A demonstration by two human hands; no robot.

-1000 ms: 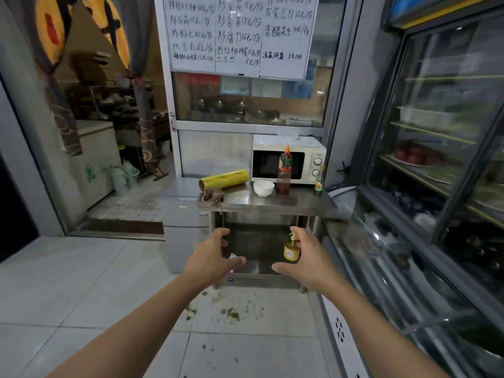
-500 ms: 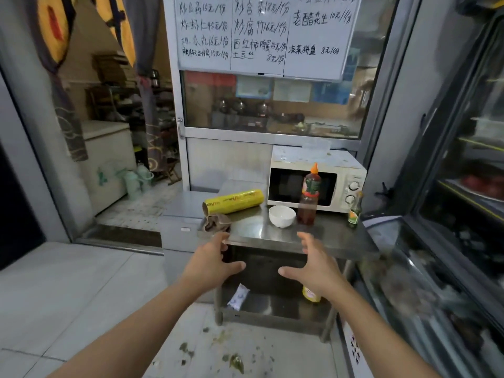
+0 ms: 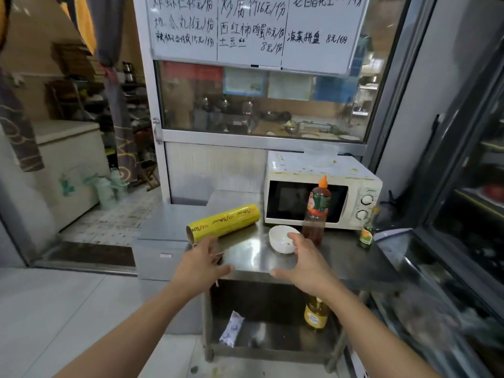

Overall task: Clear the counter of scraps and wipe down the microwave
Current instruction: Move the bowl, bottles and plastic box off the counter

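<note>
Both hands reach out over the front of the steel surface (image 3: 253, 257), fingers spread wide and holding nothing; the left hand (image 3: 200, 264) hangs just below the yellow wrap roll (image 3: 223, 222); the right hand (image 3: 305, 264) is near the white bowl (image 3: 281, 239); the microwave (image 3: 321, 190), its top spotted with stains, stands at the back right of the surface, a sauce bottle (image 3: 316, 211) in front of its door.
</note>
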